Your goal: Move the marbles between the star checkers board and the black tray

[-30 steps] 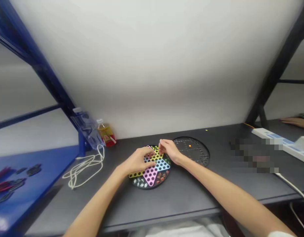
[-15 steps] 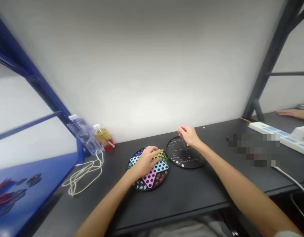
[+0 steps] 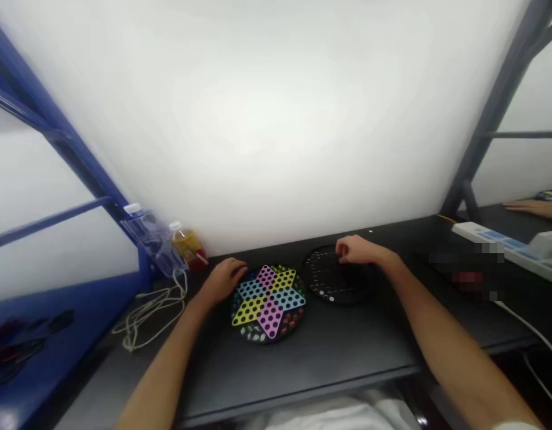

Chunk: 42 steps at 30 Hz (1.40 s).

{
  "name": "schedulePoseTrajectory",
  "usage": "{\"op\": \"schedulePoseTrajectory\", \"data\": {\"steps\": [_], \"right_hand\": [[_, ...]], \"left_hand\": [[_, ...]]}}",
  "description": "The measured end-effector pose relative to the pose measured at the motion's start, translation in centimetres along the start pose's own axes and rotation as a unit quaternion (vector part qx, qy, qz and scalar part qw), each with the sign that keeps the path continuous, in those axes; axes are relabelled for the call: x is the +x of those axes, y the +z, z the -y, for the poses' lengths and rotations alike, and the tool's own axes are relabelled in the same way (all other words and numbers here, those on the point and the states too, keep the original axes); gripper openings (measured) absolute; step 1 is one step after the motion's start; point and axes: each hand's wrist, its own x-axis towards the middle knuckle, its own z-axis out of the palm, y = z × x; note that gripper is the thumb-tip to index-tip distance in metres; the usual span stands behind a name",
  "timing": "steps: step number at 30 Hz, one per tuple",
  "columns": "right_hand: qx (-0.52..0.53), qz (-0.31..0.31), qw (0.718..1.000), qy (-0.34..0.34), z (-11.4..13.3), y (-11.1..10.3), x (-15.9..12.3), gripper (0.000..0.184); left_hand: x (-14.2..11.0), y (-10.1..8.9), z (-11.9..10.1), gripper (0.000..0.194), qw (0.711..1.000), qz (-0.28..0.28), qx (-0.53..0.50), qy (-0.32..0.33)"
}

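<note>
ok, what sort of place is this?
Probably a shared workbench area, workshop or office, can't tell which: a dark worktop against a white wall, slanted blue metal framing at the left, and a multi-socket power strip on the right.

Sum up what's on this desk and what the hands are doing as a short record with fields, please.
Left hand: beside the left edge of the star board; contact unclear
Right hand: above the black round board; fingers curled, any held piece hidden
Star colours: pink, yellow, blue
Black round board: two white dots near its front edge
Desk left: white cable, bottle with yellow-and-red label
Desk right: white power strip
</note>
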Motion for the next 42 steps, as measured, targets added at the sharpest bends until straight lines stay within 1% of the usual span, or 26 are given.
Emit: {"op": "schedulePoseTrajectory", "data": {"steps": [2, 5, 8, 10, 13, 15, 17, 18, 21, 23, 25, 27, 34, 39, 42], "right_hand": [[-0.006, 0.021, 1.0, 0.004, -0.1, 0.3, 0.0, 0.016], [-0.01, 0.022, 1.0, 0.013, -0.3, 0.6, 0.2, 0.008], [-0.007, 0.012, 1.0, 0.003, 0.0, 1.0, 0.5, 0.009], [0.003, -0.013, 1.0, -0.02, 1.1, 1.6, 0.6, 0.009], [0.048, -0.064, 0.994, -0.078, 4.5, 3.2, 0.5, 0.01], [0.079, -0.075, 0.981, -0.16, 7.8, 4.7, 0.3, 0.012], [0.082, -0.067, 0.965, -0.24, 11.2, 6.1, 0.2, 0.013], [0.072, -0.057, 0.96, -0.264, 12.7, 6.7, 0.1, 0.013], [0.024, -0.008, 0.952, -0.304, 16.3, 8.0, 0.4, 0.014], [-0.014, 0.011, 0.95, -0.312, 17.6, 8.5, 0.7, 0.016], [-0.039, 0.021, 0.949, -0.312, 18.2, 8.8, 1.0, 0.017], [-0.047, 0.025, 0.949, -0.312, 18.2, 9.0, 1.3, 0.016], [-0.032, 0.037, 0.949, -0.311, 17.8, 8.8, 1.9, 0.011], [-0.066, 0.088, 0.949, -0.294, 18.2, 7.8, 1.9, 0.013], [-0.069, 0.112, 0.949, -0.288, 18.2, 7.5, 1.8, 0.015]], "left_hand": [[-0.1, 0.3, 0.7, 0.038, 1.0, 0.009, -0.015, -0.013], [-0.1, 0.7, 1.2, 0.037, 0.999, 0.021, -0.03, -0.028], [-0.1, 0.9, 1.2, 0.037, 0.998, 0.03, -0.043, -0.034], [-0.1, 1.0, 1.0, 0.037, 0.998, 0.034, -0.049, -0.038], [-0.2, 1.1, 0.8, 0.036, 0.997, 0.027, -0.053, -0.042], [-0.2, 1.1, 0.7, 0.036, 0.997, 0.02, -0.054, -0.041], [-0.3, 1.2, 0.7, 0.034, 0.998, 0.015, -0.055, -0.037], [-0.3, 1.3, 0.7, 0.034, 0.998, 0.014, -0.055, -0.034], [-0.4, 1.4, 0.6, 0.032, 0.998, 0.012, -0.049, -0.027], [-0.4, 1.4, 0.5, 0.031, 0.999, 0.007, -0.044, -0.024], [-0.4, 1.3, 0.4, 0.03, 0.999, 0.008, -0.044, -0.02], [-0.5, 1.2, 0.2, 0.031, 0.999, 0.01, -0.048, -0.018], [-0.6, 1.1, 0.0, 0.031, 0.998, 0.012, -0.048, -0.024], [-0.6, 1.2, 0.2, 0.03, 0.999, 0.014, -0.042, -0.025], [-0.6, 1.2, 0.1, 0.03, 0.999, 0.014, -0.039, -0.021]]}}
